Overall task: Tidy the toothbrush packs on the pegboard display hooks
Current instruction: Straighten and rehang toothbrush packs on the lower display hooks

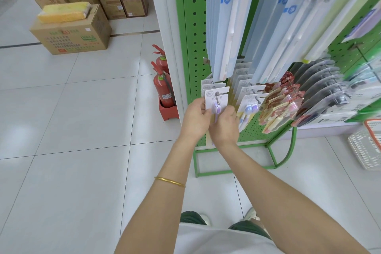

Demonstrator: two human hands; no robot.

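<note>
A green pegboard [194, 33] carries rows of toothbrush packs on metal hooks. At its lower left hangs a white carded pack with a purple toothbrush [216, 100], front of a short stack on one hook [217, 95]. My left hand [195, 118] grips that pack's left edge. My right hand [224, 128] holds its lower right part, fingers curled around it. Beside it hangs a second row of white packs [248, 101]. Long pale blue packs [228, 20] hang above.
Red and yellow packs [277, 107] and clear blister packs [321, 90] fill hooks to the right. Two red fire extinguishers [164, 88] stand left of the display. Cardboard boxes [72, 35] sit on the tiled floor at the back left. A white basket [365, 148] lies at right.
</note>
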